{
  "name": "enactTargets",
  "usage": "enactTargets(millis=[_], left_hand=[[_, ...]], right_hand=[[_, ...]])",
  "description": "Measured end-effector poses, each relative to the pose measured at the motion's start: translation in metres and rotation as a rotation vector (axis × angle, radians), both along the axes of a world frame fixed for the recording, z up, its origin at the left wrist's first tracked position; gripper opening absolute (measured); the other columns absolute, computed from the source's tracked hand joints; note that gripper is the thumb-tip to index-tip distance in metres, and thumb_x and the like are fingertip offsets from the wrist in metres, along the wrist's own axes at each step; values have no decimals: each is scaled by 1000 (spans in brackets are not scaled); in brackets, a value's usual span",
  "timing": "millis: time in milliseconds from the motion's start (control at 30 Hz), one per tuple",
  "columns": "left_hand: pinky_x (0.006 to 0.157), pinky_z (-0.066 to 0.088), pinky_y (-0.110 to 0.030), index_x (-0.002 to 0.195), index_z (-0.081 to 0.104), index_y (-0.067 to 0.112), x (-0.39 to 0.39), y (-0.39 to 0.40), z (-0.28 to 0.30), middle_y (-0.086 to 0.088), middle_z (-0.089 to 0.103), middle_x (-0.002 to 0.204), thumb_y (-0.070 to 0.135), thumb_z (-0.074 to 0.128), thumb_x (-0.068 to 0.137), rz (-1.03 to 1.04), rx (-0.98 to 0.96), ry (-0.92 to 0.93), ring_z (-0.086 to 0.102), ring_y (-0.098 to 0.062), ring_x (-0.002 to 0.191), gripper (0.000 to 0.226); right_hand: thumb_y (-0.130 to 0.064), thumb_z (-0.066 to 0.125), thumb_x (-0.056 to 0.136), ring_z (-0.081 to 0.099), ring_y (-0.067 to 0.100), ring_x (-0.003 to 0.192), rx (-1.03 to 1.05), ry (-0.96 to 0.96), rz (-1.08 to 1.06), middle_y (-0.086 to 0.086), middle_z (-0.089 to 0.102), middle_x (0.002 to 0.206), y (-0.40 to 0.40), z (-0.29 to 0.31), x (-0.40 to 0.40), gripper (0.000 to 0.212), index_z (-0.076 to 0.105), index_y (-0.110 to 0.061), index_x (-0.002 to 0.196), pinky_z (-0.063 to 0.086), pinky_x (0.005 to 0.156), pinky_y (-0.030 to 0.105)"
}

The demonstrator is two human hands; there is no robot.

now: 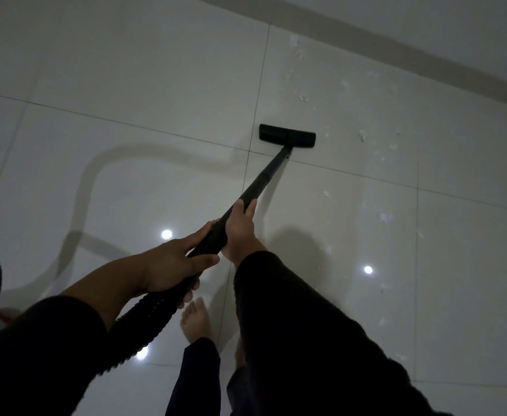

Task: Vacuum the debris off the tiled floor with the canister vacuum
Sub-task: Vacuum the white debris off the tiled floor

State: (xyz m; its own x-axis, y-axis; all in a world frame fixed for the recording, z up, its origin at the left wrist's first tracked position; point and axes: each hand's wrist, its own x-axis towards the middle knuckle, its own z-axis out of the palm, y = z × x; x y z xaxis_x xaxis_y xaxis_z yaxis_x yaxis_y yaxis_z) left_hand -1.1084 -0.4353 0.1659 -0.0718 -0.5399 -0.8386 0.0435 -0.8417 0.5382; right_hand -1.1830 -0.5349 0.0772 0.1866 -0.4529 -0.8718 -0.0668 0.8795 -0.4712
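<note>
Both your hands are wrapped around the black wand (264,178): right hand (240,229) higher, nearer the floor head (287,136); left hand (171,265) lower, by the hose (144,319). The wand slants toward upper right; white debris (362,135) lies just right of the head.

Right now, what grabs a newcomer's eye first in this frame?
The black vacuum wand running diagonally up the middle, gripped by both hands: left hand low near the ribbed hose, right hand higher up. Its floor head sits flat on the pale tiled floor, just left of the white debris scattered along the right side. Bright light reflections also dot the glossy tiles.
</note>
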Motion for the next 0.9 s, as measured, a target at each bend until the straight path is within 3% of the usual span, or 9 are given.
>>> enactTargets(millis=[100, 333, 567, 900], left_hand=[[49, 50, -28, 143, 10, 56, 12, -21, -6, -10, 54, 65, 28, 52, 96, 16, -10, 10, 57, -19, 49, 69], [46, 49, -28, 142, 10, 57, 42, -85, -15, -9, 53, 63, 27, 52, 96, 61, -2, 18, 56, -18, 47, 69], [45, 48, -28, 142, 10, 58, 67, -156, -7, -10, 53, 63, 26, 52, 96, 118, 10, 26, 55, -17, 45, 70], [44, 48, -27, 142, 9, 56, 107, -226, -2, -12, 53, 64, 25, 52, 96, 123, 20, 6, 55, -18, 46, 71]], right_hand=[[-39, 33, 101, 53, 20, 81, -18, 12, -8, 9, 38, 143, -23, -7, 14, 54, 3, -48, 146, 53, 67, 32], [-37, 33, 101, 52, 18, 75, -53, 39, 23, 13, 43, 137, -90, -18, 46, 54, 6, -46, 147, 52, 61, 31], [-36, 33, 101, 54, 17, 65, -31, -15, 45, 11, 37, 144, -162, -10, 76, 56, 3, -49, 146, 52, 60, 31], [-38, 35, 101, 52, 15, 61, 3, 19, 63, 11, 43, 138, -234, -2, 120, 54, 7, -50, 146, 52, 59, 29]])
